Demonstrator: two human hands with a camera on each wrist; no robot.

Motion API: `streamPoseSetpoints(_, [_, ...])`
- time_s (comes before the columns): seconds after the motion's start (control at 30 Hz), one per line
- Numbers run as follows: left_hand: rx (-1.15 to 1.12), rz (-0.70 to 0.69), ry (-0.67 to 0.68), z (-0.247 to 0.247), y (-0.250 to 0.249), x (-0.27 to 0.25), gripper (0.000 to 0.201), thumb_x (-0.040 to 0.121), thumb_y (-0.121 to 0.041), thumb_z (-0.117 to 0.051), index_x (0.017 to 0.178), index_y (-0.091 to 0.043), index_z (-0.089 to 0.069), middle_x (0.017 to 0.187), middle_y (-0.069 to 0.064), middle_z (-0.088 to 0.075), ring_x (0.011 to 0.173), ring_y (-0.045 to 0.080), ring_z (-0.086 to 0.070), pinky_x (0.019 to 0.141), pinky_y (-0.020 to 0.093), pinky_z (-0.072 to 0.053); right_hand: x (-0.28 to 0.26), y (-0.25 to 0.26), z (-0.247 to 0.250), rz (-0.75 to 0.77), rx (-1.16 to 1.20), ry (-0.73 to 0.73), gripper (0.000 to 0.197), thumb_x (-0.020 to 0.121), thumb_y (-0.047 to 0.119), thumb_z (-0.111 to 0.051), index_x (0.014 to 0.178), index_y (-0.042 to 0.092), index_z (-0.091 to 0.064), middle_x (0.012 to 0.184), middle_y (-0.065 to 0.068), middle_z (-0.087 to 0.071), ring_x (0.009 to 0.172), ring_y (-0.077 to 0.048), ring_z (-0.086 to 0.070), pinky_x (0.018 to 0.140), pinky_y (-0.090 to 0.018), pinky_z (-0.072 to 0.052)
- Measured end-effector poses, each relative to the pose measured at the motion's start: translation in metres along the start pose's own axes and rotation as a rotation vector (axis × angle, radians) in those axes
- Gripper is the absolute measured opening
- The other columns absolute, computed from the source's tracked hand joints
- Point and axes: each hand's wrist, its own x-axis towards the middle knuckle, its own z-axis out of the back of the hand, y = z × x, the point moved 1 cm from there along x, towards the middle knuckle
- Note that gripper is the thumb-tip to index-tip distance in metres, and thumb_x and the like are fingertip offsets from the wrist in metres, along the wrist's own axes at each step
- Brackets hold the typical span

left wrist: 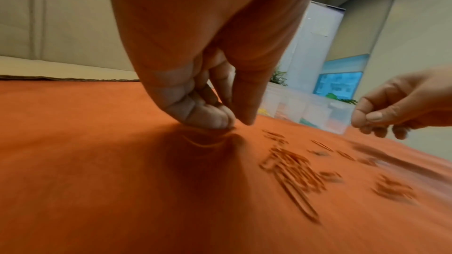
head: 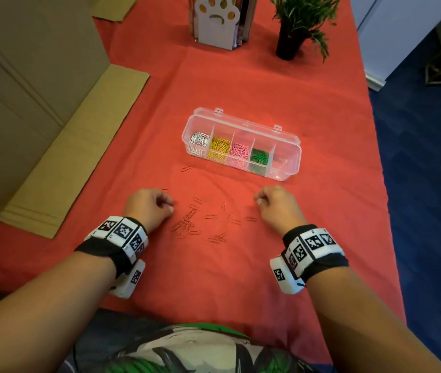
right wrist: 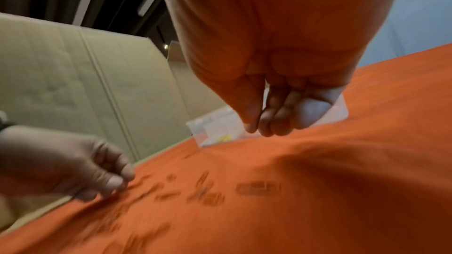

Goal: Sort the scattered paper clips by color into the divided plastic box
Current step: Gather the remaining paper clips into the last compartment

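Note:
A clear divided box (head: 240,146) lies open on the red cloth, holding white, yellow, pink and green clips in separate compartments. Several red paper clips (head: 192,222) lie scattered on the cloth between my hands, hard to see against it. My left hand (head: 172,206) is curled at the left of the pile. In the left wrist view its thumb and fingertips (left wrist: 220,121) pinch down on what looks like a red clip on the cloth. My right hand (head: 257,200) hovers right of the pile. Its thumb is closed against the fingers (right wrist: 269,128), and I see no clip in them.
A cardboard box (head: 39,117) with a lowered flap borders the table's left side. A paw-shaped paper holder (head: 218,22) and a potted plant (head: 294,30) stand at the far end. The table's right edge drops to blue floor (head: 429,184).

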Motion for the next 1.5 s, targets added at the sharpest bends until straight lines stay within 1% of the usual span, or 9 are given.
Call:
streamPoseSetpoints(0.3, [0.257,-0.127,0.163,-0.027,-0.015,-0.024,0.049,0.059,-0.034,-0.083,0.104,-0.022,-0.064,0.09,-0.004,-0.064,0.086,0.013,-0.06,0.08,0.023,-0.047,-0.047,0.024,-0.057,0.075,-0.186,0.056,0.056,0.079,0.052,-0.06,0.117,0.012,-0.05,0.115,-0.007,-0.043,0.109,-0.025,-0.04,0.1,-0.038,-0.04])
streamPoseSetpoints(0.57, [0.203,-0.165,0.157,-0.04,-0.018,-0.029,0.02,0.075,-0.012,-0.067,0.094,-0.016,-0.065,0.081,-0.003,-0.062,0.085,0.018,-0.063,0.073,0.02,-0.044,-0.051,0.035,-0.073,0.182,-0.215,-0.011,0.016,0.088,0.009,-0.047,0.104,0.01,-0.049,0.108,-0.009,-0.044,0.102,-0.027,-0.045,0.085,-0.041,-0.048])
streamPoseSetpoints(0.77, [-0.075,-0.022,0.174,-0.033,-0.01,-0.016,0.017,0.078,-0.006,-0.062,0.072,-0.022,-0.06,0.071,0.0,-0.064,0.066,0.02,-0.061,0.072,0.029,-0.051,-0.034,0.012,-0.055,0.095,-0.192,-0.006,0.015,0.087,0.01,-0.048,0.101,0.007,-0.05,0.108,-0.012,-0.05,0.102,-0.031,-0.049,0.086,-0.04,-0.047])
streamPoseSetpoints(0.87, [-0.45,0.173,0.225,-0.027,-0.016,-0.016,0.022,0.082,0.001,-0.058,0.072,-0.019,-0.056,0.066,0.003,-0.055,0.057,0.017,-0.054,0.057,0.027,-0.052,-0.026,0.004,-0.043,-0.021,0.057,0.02,0.002,0.086,0.011,-0.053,0.086,0.012,-0.054,0.092,-0.008,-0.057,0.089,-0.024,-0.054,0.077,-0.027,-0.045])
streamPoseSetpoints(0.97, [-0.823,0.359,0.31,-0.019,-0.025,-0.019,0.02,0.085,0.001,-0.048,0.076,-0.016,-0.053,0.071,0.003,-0.05,0.061,0.014,-0.051,0.046,0.02,-0.051,-0.026,0.003,-0.034,-0.204,0.503,0.103,0.02,0.088,0.008,-0.055,0.073,0.021,-0.048,0.066,0.002,-0.049,0.059,-0.013,-0.047,0.048,-0.012,-0.038])
streamPoseSetpoints(1.13, [-1.207,0.468,0.441,-0.006,-0.03,-0.023,0.018,0.067,-0.001,-0.036,0.068,-0.009,-0.051,0.064,0.007,-0.047,0.051,0.017,-0.056,0.053,0.026,-0.056,-0.036,0.006,-0.022,-0.315,1.379,0.251,0.017,0.092,0.0,-0.043,0.085,0.009,-0.057,0.065,-0.002,-0.055,0.055,-0.01,-0.056,0.046,-0.018,-0.047])
streamPoseSetpoints(1.27, [-1.244,0.475,0.522,-0.005,-0.03,-0.022,0.012,0.068,-0.014,-0.043,0.065,-0.009,-0.053,0.058,0.005,-0.052,0.05,0.017,-0.056,0.054,0.025,-0.055,-0.037,0.008,-0.017,-0.409,1.625,0.255,0.021,0.086,0.01,-0.039,0.075,0.006,-0.056,0.067,-0.005,-0.053,0.057,-0.015,-0.052,0.047,-0.021,-0.047])
streamPoseSetpoints(1.37, [-1.155,0.445,0.509,-0.01,-0.03,-0.019,0.019,0.087,-0.015,-0.046,0.072,-0.011,-0.058,0.064,0.002,-0.058,0.045,0.008,-0.054,0.047,0.018,-0.051,-0.03,0.008,-0.021,-0.492,1.332,0.167,0.02,0.087,0.015,-0.045,0.068,0.013,-0.052,0.064,-0.001,-0.046,0.052,-0.012,-0.039,0.044,-0.021,-0.036])
streamPoseSetpoints(1.5, [-1.059,0.393,0.539,-0.015,-0.026,-0.018,0.028,0.093,0.003,-0.037,0.091,-0.008,-0.062,0.068,0.001,-0.071,0.052,0.005,-0.063,0.049,0.016,-0.054,-0.023,0.007,-0.026,-0.253,0.342,0.074,0.015,0.084,0.015,-0.053,0.07,0.021,-0.054,0.071,0.003,-0.055,0.062,-0.012,-0.051,0.056,-0.019,-0.041])
